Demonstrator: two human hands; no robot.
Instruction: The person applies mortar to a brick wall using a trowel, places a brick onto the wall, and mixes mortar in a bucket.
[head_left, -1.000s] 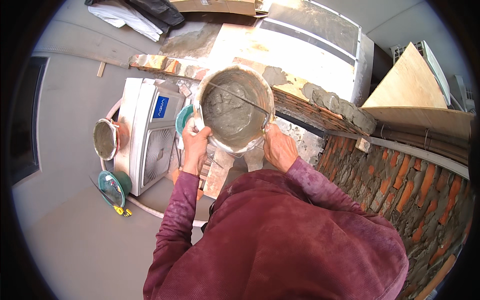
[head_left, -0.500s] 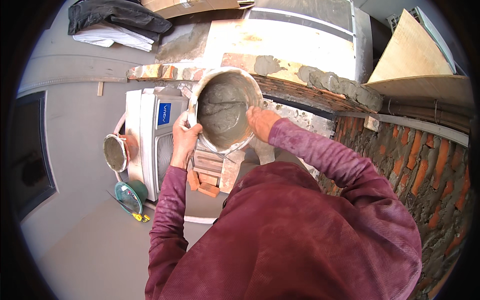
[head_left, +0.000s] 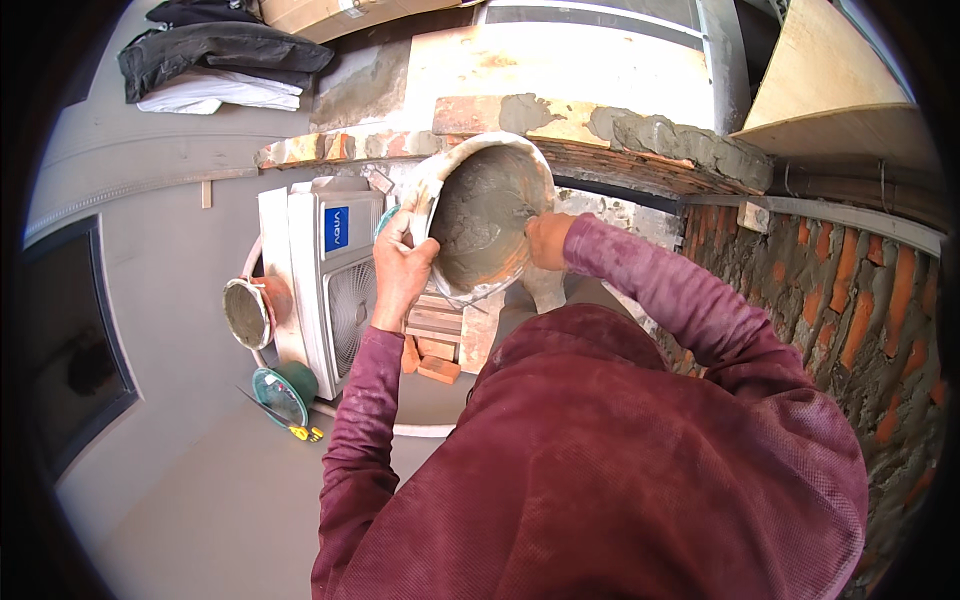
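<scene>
A round, mortar-smeared bucket (head_left: 548,178) is in front of me, tilted so that its inside shows. Wet grey mortar (head_left: 485,225) lies in it. On the left side my left hand (head_left: 402,270) grips the pale rim, thumb toward the opening. My right hand (head_left: 547,240) is closed at the opposite rim; its fingertips are partly hidden. A small teal edge (head_left: 385,221) shows beside my left fingers, too little to name.
A low brick wall (head_left: 640,145) topped with mortar runs beyond the bucket. An air-conditioner outdoor unit (head_left: 310,250), a mortar-crusted pail (head_left: 246,312) and a green bucket (head_left: 285,393) stand left. Loose bricks (head_left: 437,368) lie below; a rough brick wall (head_left: 850,330) rises right.
Both hands and the bucket have shifted right in the view. The bucket is tilted differently, with more of its left outer side showing, and the mortar surface looks changed.
</scene>
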